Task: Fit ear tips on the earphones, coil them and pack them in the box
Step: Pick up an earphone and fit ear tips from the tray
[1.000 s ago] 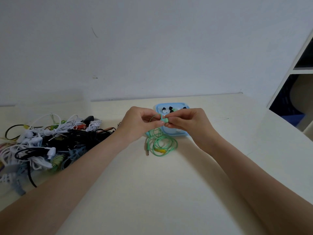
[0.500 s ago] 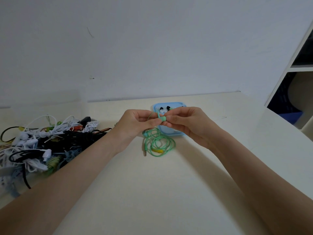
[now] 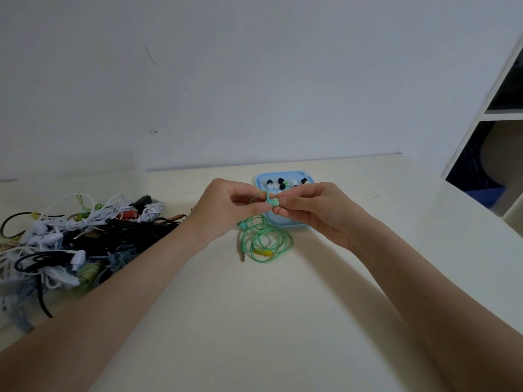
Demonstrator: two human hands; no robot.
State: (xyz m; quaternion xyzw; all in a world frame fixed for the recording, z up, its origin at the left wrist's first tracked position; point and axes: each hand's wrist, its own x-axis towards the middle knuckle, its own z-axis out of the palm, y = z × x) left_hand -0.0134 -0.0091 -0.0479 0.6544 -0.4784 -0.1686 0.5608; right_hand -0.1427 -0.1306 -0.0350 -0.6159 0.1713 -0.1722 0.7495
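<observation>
Green earbud [image 3: 273, 203] between 2 hands

two hands [image 3: 226, 210] [image 3: 314, 210], one green earphone [image 3: 273, 203], one blue tray [image 3: 307, 176].

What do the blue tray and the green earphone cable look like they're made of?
Blue tray: seemingly moulded plastic, given its rounded rim and even, smooth colour. Green earphone cable: probably rubbery plastic sheathing, since it lies in loose, limp matte loops; its plug tip looks metallic.
</observation>
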